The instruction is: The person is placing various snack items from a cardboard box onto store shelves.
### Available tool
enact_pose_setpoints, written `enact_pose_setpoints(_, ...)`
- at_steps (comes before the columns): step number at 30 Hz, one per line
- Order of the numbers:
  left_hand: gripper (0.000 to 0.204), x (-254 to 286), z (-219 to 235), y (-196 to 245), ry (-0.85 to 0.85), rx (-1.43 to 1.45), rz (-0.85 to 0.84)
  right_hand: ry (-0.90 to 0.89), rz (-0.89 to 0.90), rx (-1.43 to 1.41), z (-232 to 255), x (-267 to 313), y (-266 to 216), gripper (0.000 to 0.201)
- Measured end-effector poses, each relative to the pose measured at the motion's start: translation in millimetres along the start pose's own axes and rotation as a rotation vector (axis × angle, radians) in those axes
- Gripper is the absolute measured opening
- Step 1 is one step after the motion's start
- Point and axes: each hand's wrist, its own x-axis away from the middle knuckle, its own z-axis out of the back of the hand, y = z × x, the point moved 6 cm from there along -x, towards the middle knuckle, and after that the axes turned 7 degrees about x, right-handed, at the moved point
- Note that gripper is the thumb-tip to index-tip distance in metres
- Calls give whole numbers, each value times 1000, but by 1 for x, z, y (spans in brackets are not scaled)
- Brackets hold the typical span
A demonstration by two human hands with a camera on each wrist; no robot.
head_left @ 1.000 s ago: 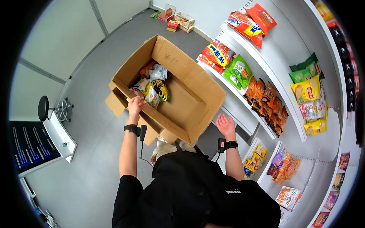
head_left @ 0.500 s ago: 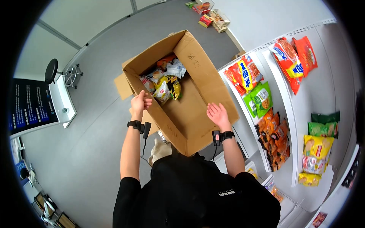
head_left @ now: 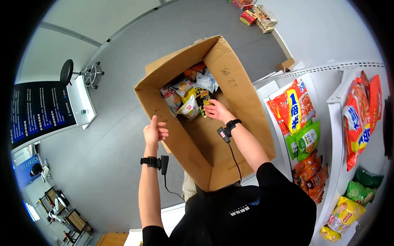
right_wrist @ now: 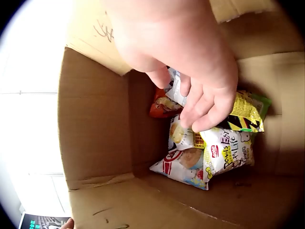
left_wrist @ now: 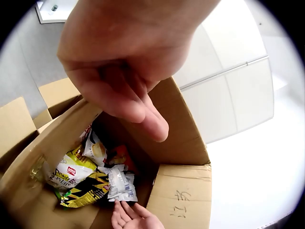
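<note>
A large open cardboard box (head_left: 195, 162) stands in front of the person, with several snack bags heaped at its far end. Reaching into the box, the right hand (head_left: 218, 110) has its fingers extended over the heap, right by a black-and-yellow bag (head_left: 204, 97). It grips nothing. Close by lie a white-and-yellow bag (head_left: 189, 108) and a silvery white bag (head_left: 206, 81); part of an orange bag (right_wrist: 159, 104) shows in the right wrist view. The left hand (head_left: 156, 131) is at the box's left wall, thumb up and fingers loosely bent, holding nothing.
White shelves on the right carry red snack bags (head_left: 293, 106), green bags (head_left: 308, 141), orange bags (head_left: 314, 176) and yellow bags (head_left: 347, 213). A round black stool (head_left: 67, 72) stands at the left. Small boxes (head_left: 262, 18) lie on the floor by the far wall.
The right hand has moved from the shelf side into the box, over the snack bags. The left hand has drawn back along the box's left edge. The view has turned, shifting the shelves.
</note>
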Motion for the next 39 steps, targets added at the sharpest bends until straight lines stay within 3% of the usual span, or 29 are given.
enact_pose_setpoints(5, 56, -3, 1, -1, 28, -12, 25, 32, 33, 151, -20, -30, -12, 49)
enact_pose_setpoints(12, 56, -2, 1, -1, 71, -41, 19, 102, 135, 403, -23, -81, -27, 73)
enact_pose_setpoints(19, 54, -3, 1, -1, 73, -42, 16, 140, 126, 564, -12, -108, -22, 56)
enact_pose_setpoints(20, 54, -2, 0, -2, 74, -44, 14, 158, 155, 536, -8, -107, -19, 42)
enact_pose_setpoints(24, 54, -2, 1, -3, 66, -39, 18, 148, 270, 578, -8, -94, -16, 24)
enact_pose_setpoints(27, 54, -1, 0, -3, 31, -29, -2, 143, 157, 530, 0, -77, 5, 43)
enact_pose_setpoints(32, 50, 1, 0, -4, -14, -1, -21, 216, 202, 474, 15, -45, 37, 44)
enact_pose_setpoints(36, 48, 1, 1, -6, -68, 48, -41, 245, 229, 507, 12, 7, 45, 23)
enact_pose_setpoints(39, 48, 2, 2, -7, -118, 69, -62, 294, 297, 431, 8, 46, 53, 24)
